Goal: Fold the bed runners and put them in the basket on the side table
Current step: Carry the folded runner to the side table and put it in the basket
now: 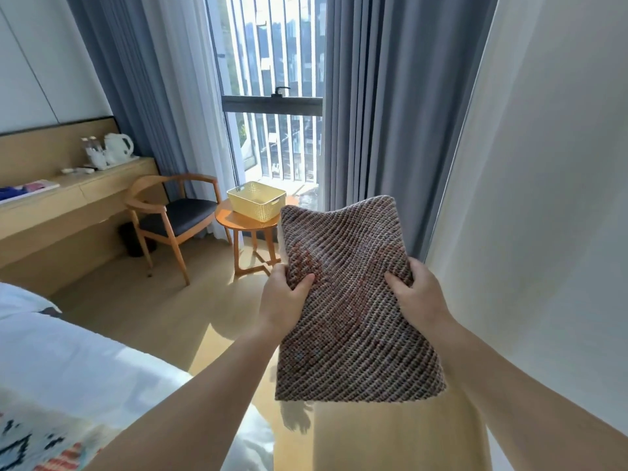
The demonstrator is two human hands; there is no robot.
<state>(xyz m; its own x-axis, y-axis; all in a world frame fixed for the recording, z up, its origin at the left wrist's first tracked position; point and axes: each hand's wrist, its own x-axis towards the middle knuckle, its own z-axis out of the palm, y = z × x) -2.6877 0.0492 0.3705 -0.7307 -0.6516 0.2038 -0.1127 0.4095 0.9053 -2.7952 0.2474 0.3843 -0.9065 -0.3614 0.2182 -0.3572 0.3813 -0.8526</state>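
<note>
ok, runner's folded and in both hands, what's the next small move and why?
Probably carry it forward to the basket. The folded runner is held in the air by the left hand and right hand, while the basket sits open on the round side table ahead, by the window, with floor between it and the hands. Another patterned runner remains on the bed.

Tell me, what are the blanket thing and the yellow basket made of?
The bed runner looks like thick woven yarn: ribbed brown and grey rows. The basket looks like hard plastic, pale yellow with tiny holes and cut-out handles.
</note>
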